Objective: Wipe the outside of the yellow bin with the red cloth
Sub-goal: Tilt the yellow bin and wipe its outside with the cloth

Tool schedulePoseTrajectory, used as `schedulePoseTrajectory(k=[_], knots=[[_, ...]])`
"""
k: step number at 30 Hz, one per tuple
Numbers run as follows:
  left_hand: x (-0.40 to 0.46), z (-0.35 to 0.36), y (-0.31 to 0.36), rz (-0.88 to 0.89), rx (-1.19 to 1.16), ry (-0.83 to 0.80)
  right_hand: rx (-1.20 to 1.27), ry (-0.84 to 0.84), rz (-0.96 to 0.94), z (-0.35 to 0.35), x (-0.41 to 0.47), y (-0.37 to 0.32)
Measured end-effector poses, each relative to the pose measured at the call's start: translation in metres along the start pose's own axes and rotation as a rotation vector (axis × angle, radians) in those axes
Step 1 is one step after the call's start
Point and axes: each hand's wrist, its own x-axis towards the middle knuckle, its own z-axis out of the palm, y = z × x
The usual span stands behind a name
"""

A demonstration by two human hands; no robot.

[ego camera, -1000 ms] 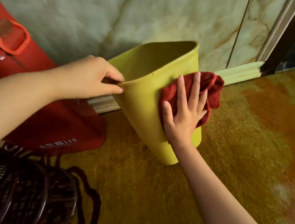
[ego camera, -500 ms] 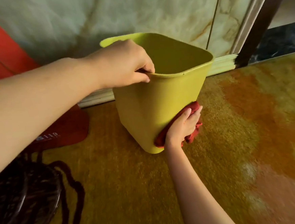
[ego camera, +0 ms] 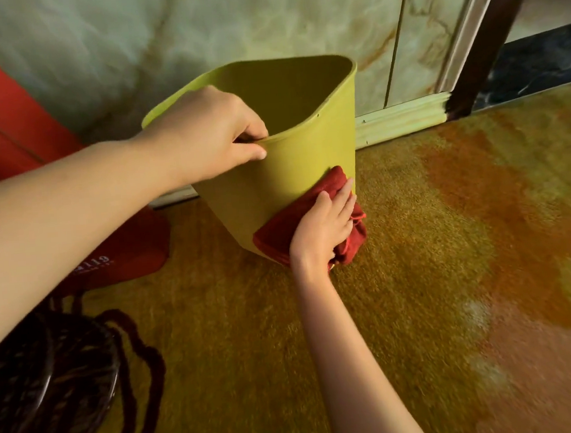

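Note:
The yellow bin (ego camera: 294,171) stands tilted on the glossy floor near the wall, its mouth open and empty. My left hand (ego camera: 202,137) pinches the bin's near rim, thumb outside and fingers inside. The red cloth (ego camera: 278,232) is pressed flat against the lower right of the bin's outer wall, close to its base. My right hand (ego camera: 326,228) lies over the cloth with fingers spread, holding it to the bin. Part of the cloth bunches under my palm.
A red bag (ego camera: 6,115) leans on the marble wall (ego camera: 262,23) at the left. A dark wire fan guard with a cord (ego camera: 47,382) lies at the lower left. A skirting board (ego camera: 402,118) and a dark door frame (ego camera: 502,35) are at the right.
My right hand slid the cloth from high on the bin's side down to its base, then slightly back up. The bin turned under my left hand's grip on the rim.

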Motion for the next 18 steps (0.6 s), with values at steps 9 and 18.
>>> schedulePoseTrajectory(k=[9, 18], knots=[[0.011, 0.01, 0.028, 0.036, 0.023, -0.038, -0.243, -0.139, -0.139, -0.061, 0.005, 0.009], [0.018, 0.029, 0.057, 0.038, 0.074, -0.075, -0.358, -0.088, -0.036, -0.073, -0.008, 0.02]])
